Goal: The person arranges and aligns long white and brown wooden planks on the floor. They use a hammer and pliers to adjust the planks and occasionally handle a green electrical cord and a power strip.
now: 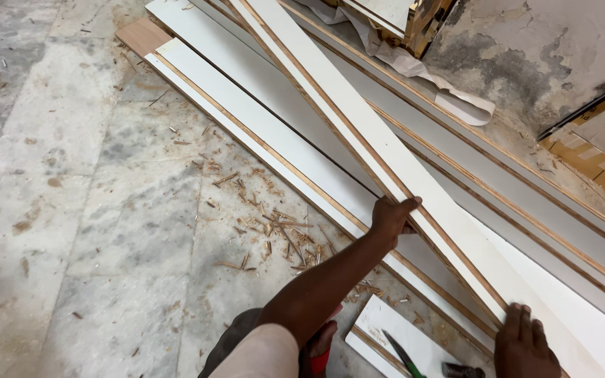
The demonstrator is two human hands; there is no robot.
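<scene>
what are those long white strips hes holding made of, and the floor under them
Long white strips: seemingly plywood or similar board with a smooth white laminate face; the cut edges show brown wood. Floor: looks like grey-veined marble or stone slabs, dull and dusty, littered with wood chips.

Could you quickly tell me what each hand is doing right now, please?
Left hand: closed, gripping the edge of the long white strip.
Right hand: open, fingers flat on the same strip.
</scene>
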